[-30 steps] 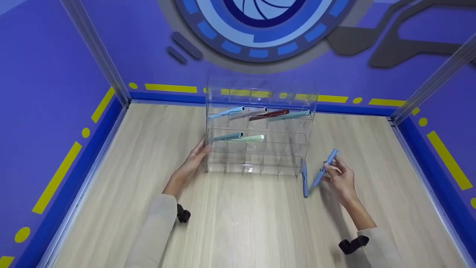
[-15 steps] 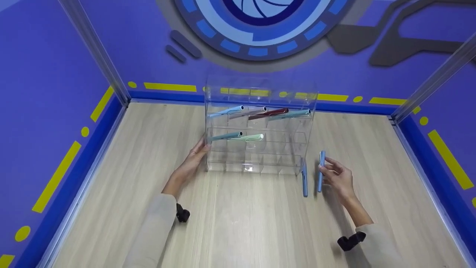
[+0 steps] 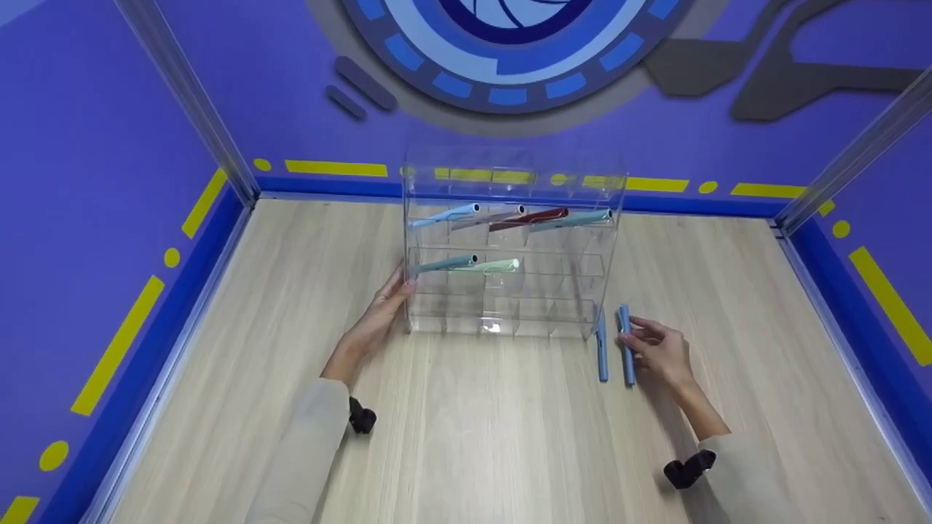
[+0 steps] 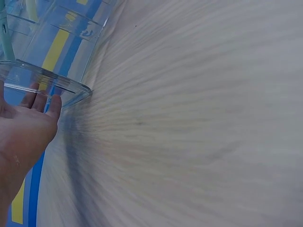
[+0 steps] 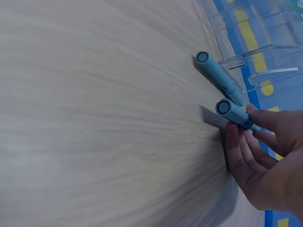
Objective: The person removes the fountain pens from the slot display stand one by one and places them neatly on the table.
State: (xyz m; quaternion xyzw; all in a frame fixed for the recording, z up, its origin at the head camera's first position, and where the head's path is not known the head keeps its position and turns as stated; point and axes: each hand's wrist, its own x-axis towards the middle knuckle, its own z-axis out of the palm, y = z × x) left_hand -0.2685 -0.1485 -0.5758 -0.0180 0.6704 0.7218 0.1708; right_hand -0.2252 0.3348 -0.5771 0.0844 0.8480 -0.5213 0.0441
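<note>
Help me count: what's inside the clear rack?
Upper row: light-blue pen, mauve pen, dark-red pen, teal pen; lower row: second teal pen, pale-green pen. The rack partly obscures their inner ends.

A: Of what are the rack (image 3: 555,322) and the blue pen (image 3: 628,360) made?

B: Rack: transparent plastic, smooth and glossy, with bright highlights along its edges. Pen: apparently plastic, opaque and smooth, with a soft sheen.

A: And the surrounding surfaces?

B: Tabletop (image 3: 466,437): pale wood grain, smooth, faintly reflective. Corner post (image 3: 191,94): grey metal, dull. Sleeve (image 3: 300,447): matt cloth.
</note>
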